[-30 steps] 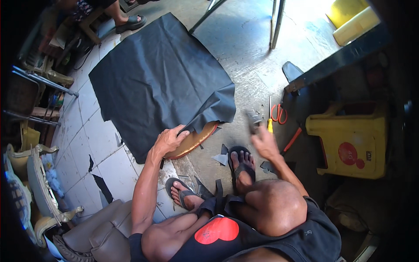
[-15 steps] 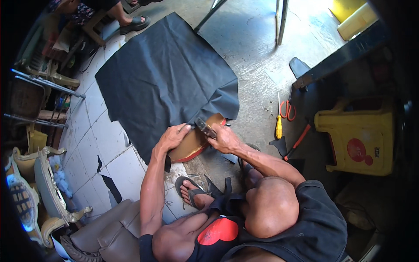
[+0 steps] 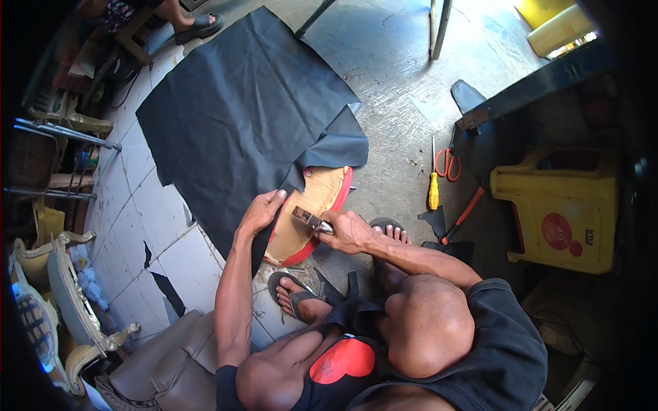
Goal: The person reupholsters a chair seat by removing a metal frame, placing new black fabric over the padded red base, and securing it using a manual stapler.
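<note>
Wrapped round a tool (image 3: 306, 218), our right hand (image 3: 348, 233) is above the red-rimmed board (image 3: 327, 186); our left hand (image 3: 260, 212) rests on black cloth (image 3: 236, 109) at the board's left edge, pinch unclear. Best hold cloth taut.

Wooden board (image 3: 321, 190) partly hidden under black sheet (image 3: 236, 109), right hand (image 3: 348, 233) covering metal tool (image 3: 304, 216)'s grip, another person's leg (image 3: 177, 15) cut off above
</note>
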Tool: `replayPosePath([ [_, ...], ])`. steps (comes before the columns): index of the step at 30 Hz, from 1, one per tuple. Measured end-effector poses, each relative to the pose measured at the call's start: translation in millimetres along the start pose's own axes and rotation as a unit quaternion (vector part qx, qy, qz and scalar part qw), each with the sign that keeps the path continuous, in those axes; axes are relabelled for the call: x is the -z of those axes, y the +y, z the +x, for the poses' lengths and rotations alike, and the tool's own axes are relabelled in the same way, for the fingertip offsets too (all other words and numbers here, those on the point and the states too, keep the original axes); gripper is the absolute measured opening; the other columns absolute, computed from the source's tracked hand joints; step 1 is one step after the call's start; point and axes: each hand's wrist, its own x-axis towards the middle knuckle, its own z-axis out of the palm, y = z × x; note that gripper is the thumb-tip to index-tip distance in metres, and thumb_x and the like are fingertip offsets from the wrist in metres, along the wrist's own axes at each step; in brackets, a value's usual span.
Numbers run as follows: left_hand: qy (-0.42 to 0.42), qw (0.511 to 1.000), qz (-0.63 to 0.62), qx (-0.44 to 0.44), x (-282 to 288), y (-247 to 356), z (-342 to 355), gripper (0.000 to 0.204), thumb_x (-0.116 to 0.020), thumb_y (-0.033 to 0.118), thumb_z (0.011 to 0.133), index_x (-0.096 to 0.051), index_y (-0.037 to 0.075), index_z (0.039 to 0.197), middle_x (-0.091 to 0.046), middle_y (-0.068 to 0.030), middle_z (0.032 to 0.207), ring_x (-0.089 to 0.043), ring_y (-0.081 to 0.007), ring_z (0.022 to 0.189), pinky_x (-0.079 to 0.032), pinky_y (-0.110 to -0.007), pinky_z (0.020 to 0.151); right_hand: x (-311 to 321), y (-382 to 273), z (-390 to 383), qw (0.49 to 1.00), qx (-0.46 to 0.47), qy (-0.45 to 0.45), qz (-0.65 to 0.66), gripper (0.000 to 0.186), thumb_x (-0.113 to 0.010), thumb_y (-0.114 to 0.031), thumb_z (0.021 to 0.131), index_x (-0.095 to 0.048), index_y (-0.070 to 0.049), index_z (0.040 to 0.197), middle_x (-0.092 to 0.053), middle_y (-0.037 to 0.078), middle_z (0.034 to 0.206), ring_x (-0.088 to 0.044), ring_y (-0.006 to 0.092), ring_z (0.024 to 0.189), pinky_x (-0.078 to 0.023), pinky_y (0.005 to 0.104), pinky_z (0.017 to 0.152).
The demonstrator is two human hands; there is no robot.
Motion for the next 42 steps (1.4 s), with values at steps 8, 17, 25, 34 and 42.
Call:
replayPosePath([
  [8,0.183,0.971,0.145,-0.056,-40,43,-43,0.046,-0.057,0.048,0.106,-0.074,0.007,0.117,-0.075,-0.0254,0.098,-0.074,-0.0408,0.096,-0.054,-0.046,0.083,22,-3,7,0.999,-0.033,0.025,-0.034,0.036,-0.073,-0.034,0.094,-0.072,0.000,0.108,-0.071,0.026,0.082,-0.073,0.0438,0.082,-0.056,0.0493,0.075],
  [17,0.096,0.990,0.078,-0.062,-54,36,-52,0.050,-0.069,0.048,0.100,-0.072,0.006,0.126,-0.077,-0.0232,0.102,-0.076,-0.0370,0.094,-0.056,-0.044,0.085,10,47,10,0.996,0.039,0.048,-0.071,0.034,-0.071,-0.035,0.094,-0.069,-0.001,0.100,-0.069,0.022,0.074,-0.072,0.0424,0.077,-0.056,0.0491,0.074],
  [25,0.033,0.999,0.016,-0.036,-49,39,-58,0.061,-0.075,0.044,0.095,-0.066,0.000,0.136,-0.076,-0.0243,0.117,-0.075,-0.0311,0.103,-0.054,-0.040,0.092,27,13,-16,0.998,0.059,0.019,-0.018,0.041,-0.072,-0.039,0.098,-0.066,0.000,0.111,-0.072,0.026,0.088,-0.073,0.0448,0.088,-0.055,0.0521,0.079],
  [34,0.063,0.996,0.053,0.028,-52,38,-60,0.071,-0.076,0.040,0.092,-0.060,-0.011,0.139,-0.068,-0.0337,0.130,-0.067,-0.0384,0.127,-0.050,-0.042,0.107,12,16,5,0.992,-0.004,-0.026,-0.124,0.033,-0.073,-0.033,0.087,-0.070,-0.004,0.103,-0.071,0.025,0.078,-0.072,0.0469,0.081,-0.056,0.0548,0.077],
  [42,0.100,0.994,0.033,0.022,-42,13,-37,0.069,-0.078,0.038,0.093,-0.060,-0.009,0.140,-0.062,-0.0306,0.144,-0.056,-0.0392,0.141,-0.044,-0.040,0.117,44,-10,1,0.994,-0.054,-0.092,-0.012,0.048,-0.069,-0.050,0.098,-0.071,-0.004,0.112,-0.073,0.019,0.087,-0.073,0.0330,0.082,-0.057,0.0503,0.073],
])
